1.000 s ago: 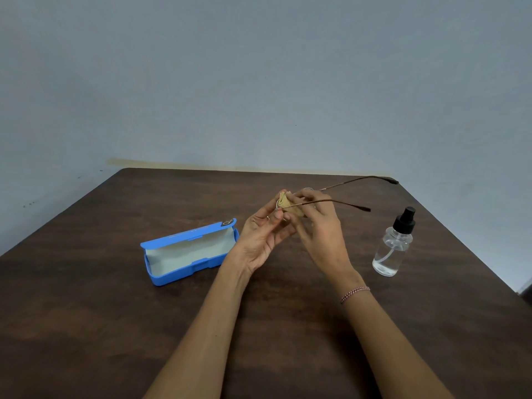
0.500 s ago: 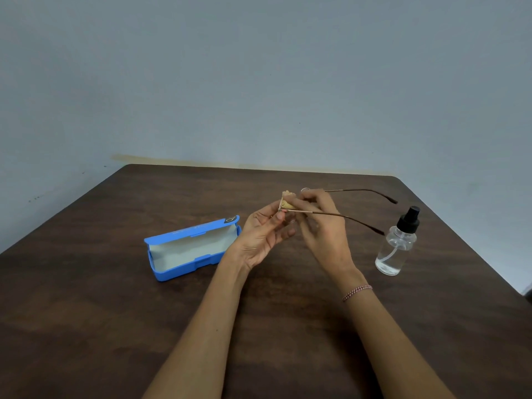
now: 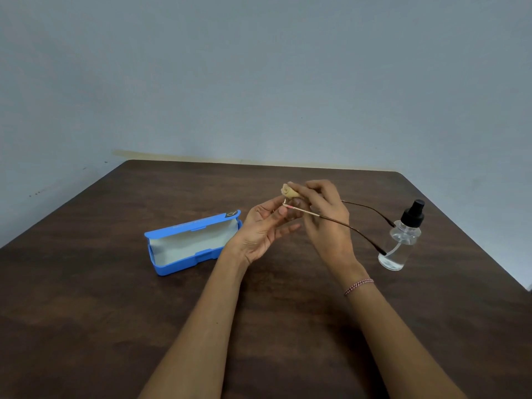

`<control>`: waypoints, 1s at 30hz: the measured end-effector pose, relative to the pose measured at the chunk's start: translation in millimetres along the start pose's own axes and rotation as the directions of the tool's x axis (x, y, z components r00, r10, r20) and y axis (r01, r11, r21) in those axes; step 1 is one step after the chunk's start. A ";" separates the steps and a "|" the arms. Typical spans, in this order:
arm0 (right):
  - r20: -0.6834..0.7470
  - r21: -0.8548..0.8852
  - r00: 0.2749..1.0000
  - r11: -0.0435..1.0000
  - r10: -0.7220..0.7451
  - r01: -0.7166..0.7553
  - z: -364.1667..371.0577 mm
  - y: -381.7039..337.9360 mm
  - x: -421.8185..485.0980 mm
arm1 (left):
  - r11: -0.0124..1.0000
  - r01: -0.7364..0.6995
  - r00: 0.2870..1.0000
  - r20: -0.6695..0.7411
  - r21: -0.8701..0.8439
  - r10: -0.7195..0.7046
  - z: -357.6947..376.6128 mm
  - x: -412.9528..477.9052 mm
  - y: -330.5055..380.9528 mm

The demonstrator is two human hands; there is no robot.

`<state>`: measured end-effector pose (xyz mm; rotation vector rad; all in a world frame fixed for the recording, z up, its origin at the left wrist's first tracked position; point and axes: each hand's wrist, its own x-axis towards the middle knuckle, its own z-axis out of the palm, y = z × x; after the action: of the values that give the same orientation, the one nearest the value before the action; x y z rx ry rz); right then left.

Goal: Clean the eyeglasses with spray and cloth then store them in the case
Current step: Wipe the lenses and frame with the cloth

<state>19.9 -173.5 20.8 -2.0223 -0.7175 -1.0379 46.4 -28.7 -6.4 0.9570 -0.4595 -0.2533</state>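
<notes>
The eyeglasses (image 3: pixel 339 221) are held up in the air over the middle of the table (image 3: pixel 86 298), between two hands. Their thin brown arms stick out to the right, and the tips end just in front of the spray bottle (image 3: pixel 401 240). The lenses are hidden behind the fingers, so they cannot be seen well. The right hand (image 3: pixel 325 223) pinches a small tan cloth (image 3: pixel 289 191) (bunched into a little roll) against the front of the glasses. The left hand (image 3: pixel 263 228) holds the front corner of the frame with its thumb and fingertips, and its other fingers are loose and half open. The right wrist wears a thin bracelet (image 3: pixel 358 285). The clear bottle with a black top stands upright on the right side of the table. The blue case (image 3: pixel 193 243) lies open on the left, with a pale lining inside.
</notes>
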 end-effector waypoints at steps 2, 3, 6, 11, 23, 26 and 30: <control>0.033 0.035 0.995 0.995 -0.089 0.088 -0.4 -3.2 1.5 | 1.000 -0.018 1.000 0.007 -0.003 0.018 -2.1 -0.6 2.4; 0.039 0.035 0.992 0.992 -0.121 0.120 -1.2 -3.4 2.1 | 1.000 -0.026 1.000 0.011 0.003 0.026 -2.7 -1.2 2.6; 0.019 -0.003 0.995 0.995 -0.101 0.101 -3.2 -0.3 4.3 | 0.999 -0.031 0.999 0.021 0.033 0.030 -1.0 -0.8 2.0; -0.039 -0.087 0.997 0.994 0.063 -0.067 -3.6 5.0 5.4 | 0.998 -0.046 0.999 -0.009 0.041 0.047 2.2 1.9 0.5; -0.059 -0.105 0.998 0.994 0.036 -0.042 2.3 3.9 4.5 | 0.990 -0.098 0.992 -0.069 0.101 0.105 6.4 0.3 5.3; -0.066 -0.150 0.997 0.988 0.033 -0.043 1.3 1.7 5.3 | 0.983 -0.141 0.987 -0.055 0.114 0.148 6.9 -0.9 9.1; -0.015 -0.151 1.000 0.988 -0.022 0.020 1.2 -4.1 4.6 | 0.985 -0.149 0.984 -0.087 0.086 0.156 7.6 -1.7 9.8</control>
<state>19.7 -169.6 25.7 -2.1360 -0.6702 -1.1510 41.3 -28.0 5.0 1.0011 -0.4569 -0.0513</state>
